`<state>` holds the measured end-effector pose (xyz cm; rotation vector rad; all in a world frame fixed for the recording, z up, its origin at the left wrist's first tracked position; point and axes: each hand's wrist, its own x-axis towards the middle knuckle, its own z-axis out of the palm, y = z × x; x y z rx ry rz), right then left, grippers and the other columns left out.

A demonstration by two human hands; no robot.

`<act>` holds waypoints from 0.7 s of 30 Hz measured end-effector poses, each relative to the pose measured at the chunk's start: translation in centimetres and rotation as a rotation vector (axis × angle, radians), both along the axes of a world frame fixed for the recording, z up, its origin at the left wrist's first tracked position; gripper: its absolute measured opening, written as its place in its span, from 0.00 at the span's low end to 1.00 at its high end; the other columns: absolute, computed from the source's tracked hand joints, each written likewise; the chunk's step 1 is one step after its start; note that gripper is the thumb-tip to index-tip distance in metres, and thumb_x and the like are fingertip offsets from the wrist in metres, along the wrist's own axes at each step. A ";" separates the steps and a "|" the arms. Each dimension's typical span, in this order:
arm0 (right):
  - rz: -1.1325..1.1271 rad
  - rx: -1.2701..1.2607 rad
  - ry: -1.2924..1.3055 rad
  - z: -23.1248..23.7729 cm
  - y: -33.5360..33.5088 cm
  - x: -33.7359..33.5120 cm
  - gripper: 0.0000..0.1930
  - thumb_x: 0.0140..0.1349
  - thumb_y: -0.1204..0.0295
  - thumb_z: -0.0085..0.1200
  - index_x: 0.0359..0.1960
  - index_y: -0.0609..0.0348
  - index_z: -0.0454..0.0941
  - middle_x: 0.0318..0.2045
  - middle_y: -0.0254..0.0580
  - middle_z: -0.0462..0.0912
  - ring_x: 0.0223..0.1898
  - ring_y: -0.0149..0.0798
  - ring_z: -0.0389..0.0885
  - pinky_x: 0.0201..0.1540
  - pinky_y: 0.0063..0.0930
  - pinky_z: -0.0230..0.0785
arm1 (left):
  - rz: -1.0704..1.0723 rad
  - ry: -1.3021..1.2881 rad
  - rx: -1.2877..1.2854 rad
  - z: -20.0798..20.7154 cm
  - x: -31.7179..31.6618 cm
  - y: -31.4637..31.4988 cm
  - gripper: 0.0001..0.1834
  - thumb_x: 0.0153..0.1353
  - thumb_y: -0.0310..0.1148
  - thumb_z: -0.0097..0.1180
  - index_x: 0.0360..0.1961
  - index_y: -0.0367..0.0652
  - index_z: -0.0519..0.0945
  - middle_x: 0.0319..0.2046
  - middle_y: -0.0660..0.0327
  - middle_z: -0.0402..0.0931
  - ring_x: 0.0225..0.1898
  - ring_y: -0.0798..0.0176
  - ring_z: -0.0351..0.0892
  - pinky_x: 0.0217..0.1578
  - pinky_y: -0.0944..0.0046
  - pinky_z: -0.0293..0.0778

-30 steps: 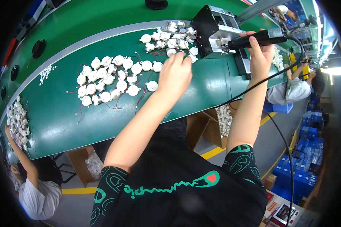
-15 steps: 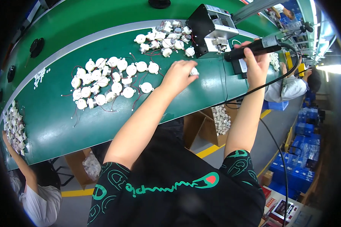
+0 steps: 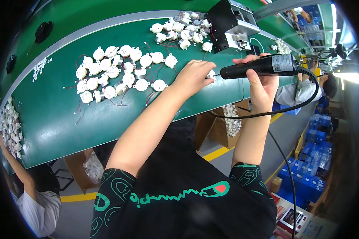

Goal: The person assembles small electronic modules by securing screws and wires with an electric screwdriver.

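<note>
My right hand [image 3: 261, 81] is wrapped round a black corded electric screwdriver [image 3: 249, 67], held nearly level. Its thin bit points left and meets or nearly touches a small white part [image 3: 211, 74]. That part is pinched in the fingertips of my left hand [image 3: 192, 77], which covers most of it. Left of this hand lies a spread of white round motor-like parts [image 3: 128, 79] with metal bodies and thin red and dark wires. A second cluster of similar parts [image 3: 184, 44] sits farther back, beside a black and silver machine [image 3: 223, 34].
Small white rings [image 3: 39, 67] lie at the far left of the green table [image 3: 60, 127]. A co-worker's arm [image 3: 16, 159] reaches to another white pile [image 3: 11, 127]. The screwdriver's cable [image 3: 263, 115] loops below my right hand. Cardboard boxes [image 3: 215, 131] stand under the table edge.
My right hand has brought the screwdriver left and down, its bit now at the white part. My left hand still pinches that part, slightly farther right. The whole view has shifted a little.
</note>
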<state>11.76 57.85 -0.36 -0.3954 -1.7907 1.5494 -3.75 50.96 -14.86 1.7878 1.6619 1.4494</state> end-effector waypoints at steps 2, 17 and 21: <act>0.000 0.014 -0.011 -0.4 0.0 0.0 0.28 0.62 0.83 0.57 0.61 0.61 0.59 0.48 0.51 0.78 0.53 0.52 0.81 0.59 0.46 0.72 | 0.008 -0.007 0.025 -0.2 0.0 -0.1 0.23 0.50 0.34 0.70 0.48 0.42 0.78 0.42 0.54 0.82 0.48 0.47 0.79 0.52 0.51 0.71; -0.027 0.072 -0.071 -1.9 0.2 -0.4 0.27 0.64 0.84 0.55 0.61 0.61 0.57 0.48 0.52 0.78 0.52 0.50 0.81 0.59 0.43 0.74 | 0.009 0.047 0.016 0.2 0.1 0.1 0.23 0.48 0.33 0.70 0.46 0.41 0.79 0.39 0.53 0.82 0.46 0.48 0.80 0.50 0.52 0.73; 0.002 0.117 -0.052 -1.7 0.2 -0.4 0.25 0.64 0.85 0.54 0.60 0.62 0.57 0.47 0.53 0.78 0.53 0.50 0.81 0.59 0.43 0.74 | 0.009 0.088 0.024 0.1 0.2 0.4 0.21 0.49 0.34 0.69 0.45 0.40 0.79 0.40 0.54 0.82 0.46 0.49 0.80 0.50 0.53 0.73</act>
